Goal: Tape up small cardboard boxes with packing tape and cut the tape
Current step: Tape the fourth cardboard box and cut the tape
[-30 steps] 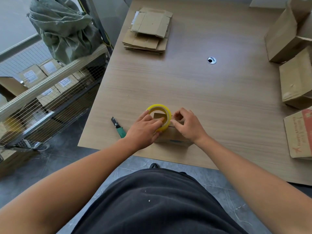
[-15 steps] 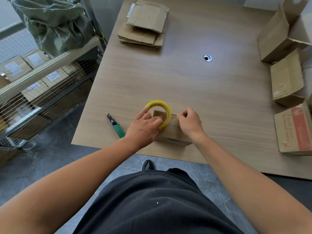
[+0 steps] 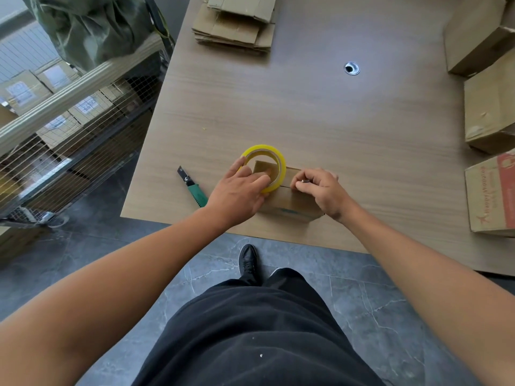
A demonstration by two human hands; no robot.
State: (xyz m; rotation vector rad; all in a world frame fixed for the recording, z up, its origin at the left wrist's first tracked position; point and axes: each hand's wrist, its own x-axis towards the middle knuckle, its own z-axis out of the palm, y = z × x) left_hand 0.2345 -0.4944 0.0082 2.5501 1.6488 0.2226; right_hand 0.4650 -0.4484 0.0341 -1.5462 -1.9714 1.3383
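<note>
**Small box** [image 3: 289,199]: plain brown corrugated card, rectangular, at 6 o'clock on wood-grain counter [image 3: 306,121], near front edge.
**Status:** early. Top seam looks untaped; strip still to lay, press and cut.
**Tape roll** [image 3: 282,168]: glossy yellow-clear ring w/ card core, on box top. L hand [image 3: 237,190] grips it.
**R hand** [image 3: 320,188]: fingers curled, apparently pinching tape end [image 3: 302,181] at seam.
**Cutter** [image 3: 192,188]: green handle, untouched, 9 o'clock of box.
**Flat cartons** [image 3: 234,29]: 12 o'clock.
**Made-up boxes** [image 3: 490,112]: 3 o'clock.
</note>
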